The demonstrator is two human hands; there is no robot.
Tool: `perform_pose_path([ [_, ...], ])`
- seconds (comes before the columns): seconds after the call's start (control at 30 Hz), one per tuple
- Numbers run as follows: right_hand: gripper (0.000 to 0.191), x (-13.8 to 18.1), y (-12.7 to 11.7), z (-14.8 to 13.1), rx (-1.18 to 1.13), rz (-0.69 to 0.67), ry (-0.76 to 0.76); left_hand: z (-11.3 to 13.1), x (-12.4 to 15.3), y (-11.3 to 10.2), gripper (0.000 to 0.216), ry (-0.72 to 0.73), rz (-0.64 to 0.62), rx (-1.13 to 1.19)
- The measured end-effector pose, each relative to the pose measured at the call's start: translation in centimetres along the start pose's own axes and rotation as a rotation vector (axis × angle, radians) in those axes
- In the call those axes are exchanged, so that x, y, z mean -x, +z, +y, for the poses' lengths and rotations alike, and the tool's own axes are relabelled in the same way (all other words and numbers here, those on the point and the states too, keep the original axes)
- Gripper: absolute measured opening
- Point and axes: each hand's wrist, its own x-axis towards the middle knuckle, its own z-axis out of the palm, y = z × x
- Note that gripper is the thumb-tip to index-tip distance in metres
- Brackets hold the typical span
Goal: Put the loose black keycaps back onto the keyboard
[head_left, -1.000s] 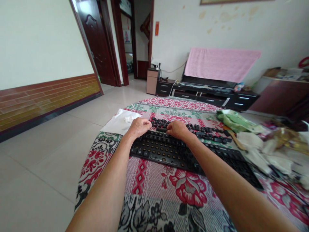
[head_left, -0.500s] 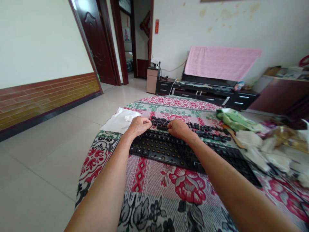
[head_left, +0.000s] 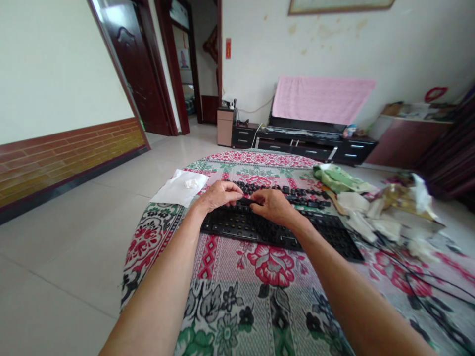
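A black keyboard [head_left: 260,230] with many keycaps pulled off lies on the floral tablecloth [head_left: 241,301]. Loose black keycaps [head_left: 297,194] lie in a row behind it. My left hand [head_left: 218,194] and my right hand [head_left: 272,205] meet over the keyboard's far edge. Both have their fingers curled and pinch a long black keycap [head_left: 246,201] between them, one at each end.
A white cloth [head_left: 180,187] lies at the table's left edge. Green cloth [head_left: 336,179], crumpled paper and wrappers [head_left: 393,205] clutter the right side, with black cables [head_left: 426,291] trailing there. A low cabinet under a pink towel [head_left: 321,99] stands by the far wall.
The camera has shifted, so everything sits further left in view. My hands have drawn closer together and now hold the long keycap just above the keyboard's far edge.
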Motion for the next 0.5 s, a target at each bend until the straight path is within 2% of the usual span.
perform_pose_path([
  [0.1, 0.021, 1.7, 0.1, -0.5, -0.048, 0.017, -0.015, 0.1, 0.4, 0.5, 0.024, -0.067, -0.046, -0.045],
  [0.2, 0.017, 2.9, 0.3, -1.2, -0.055, -0.02, -0.025, 0.2, 0.9, 0.4, 0.027, -0.147, -0.162, -0.127],
  [0.3, 0.016, 3.7, 0.6, -1.8, -0.061, -0.047, -0.038, 0.5, 1.4, 0.1, 0.03, -0.145, -0.213, -0.236],
  [0.33, 0.017, 3.9, 0.6, -1.8, -0.057, -0.028, -0.039, 0.4, 1.4, -0.1, 0.03, -0.114, -0.177, -0.282],
  [0.4, 0.017, 4.2, 0.3, -1.5, -0.041, 0.045, -0.028, 0.2, 1.4, -0.6, 0.029, -0.033, -0.011, -0.395],
  [0.5, 0.02, 5.1, -1.0, 0.4, -0.005, 0.209, 0.045, -0.8, 1.2, -1.6, 0.027, -0.085, 0.277, -0.636],
])
